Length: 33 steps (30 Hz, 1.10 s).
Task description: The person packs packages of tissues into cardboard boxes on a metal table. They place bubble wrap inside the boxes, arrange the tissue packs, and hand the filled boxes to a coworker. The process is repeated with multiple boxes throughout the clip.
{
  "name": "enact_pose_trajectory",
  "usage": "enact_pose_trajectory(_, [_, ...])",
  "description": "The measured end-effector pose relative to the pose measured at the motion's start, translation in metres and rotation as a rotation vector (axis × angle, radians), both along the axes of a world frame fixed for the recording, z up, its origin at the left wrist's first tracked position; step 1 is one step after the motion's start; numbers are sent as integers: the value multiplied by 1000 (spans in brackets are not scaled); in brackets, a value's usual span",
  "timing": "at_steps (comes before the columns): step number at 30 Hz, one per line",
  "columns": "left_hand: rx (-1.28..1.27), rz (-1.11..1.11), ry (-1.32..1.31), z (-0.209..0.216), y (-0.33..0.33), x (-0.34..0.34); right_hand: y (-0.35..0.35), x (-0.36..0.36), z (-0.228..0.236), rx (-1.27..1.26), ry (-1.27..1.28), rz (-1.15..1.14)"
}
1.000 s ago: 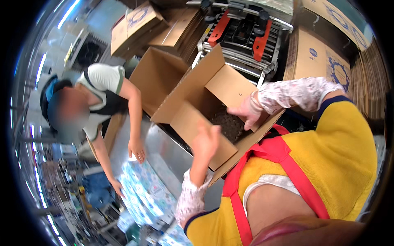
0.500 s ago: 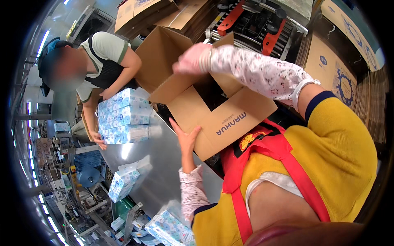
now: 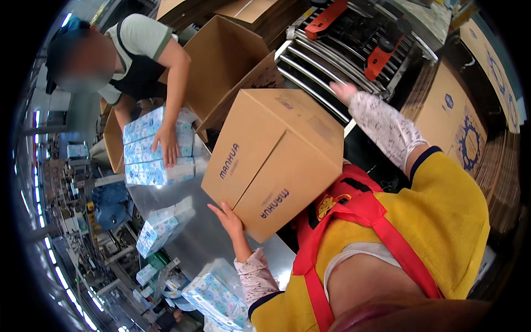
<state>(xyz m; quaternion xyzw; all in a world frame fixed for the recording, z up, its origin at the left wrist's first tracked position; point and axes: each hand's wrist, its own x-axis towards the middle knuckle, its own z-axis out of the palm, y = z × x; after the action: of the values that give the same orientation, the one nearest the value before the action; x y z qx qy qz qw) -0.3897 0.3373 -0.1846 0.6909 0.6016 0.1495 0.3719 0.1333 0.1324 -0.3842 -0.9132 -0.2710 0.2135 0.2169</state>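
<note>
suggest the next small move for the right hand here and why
Perhaps lay the right hand on the carton to steady it: that hand is apart from it, near the rollers, and only the left hand is at its lower-left edge.

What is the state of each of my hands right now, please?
Left hand: open, at the edge of the carton.
Right hand: near the metal rollers, blurred; open or closed cannot be told.
</note>
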Motion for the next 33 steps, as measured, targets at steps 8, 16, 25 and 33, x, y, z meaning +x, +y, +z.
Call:
enact_pose_trajectory(8, [-145, -80, -15, -84, 13, -19, -92, -11, -47, 354, 802, -534])
enact_pose_trajectory(16, [-801, -123, -644, -52, -20, 72, -52, -61, 343, 260, 837, 182])
enact_pose_trajectory(25, [55, -313, -192, -5, -4, 45, 7, -175, 285, -136, -617, 161])
enact_pose_trajectory(33, [32, -393, -368, -14, -13, 37, -70, -18, 106, -331, 235, -14])
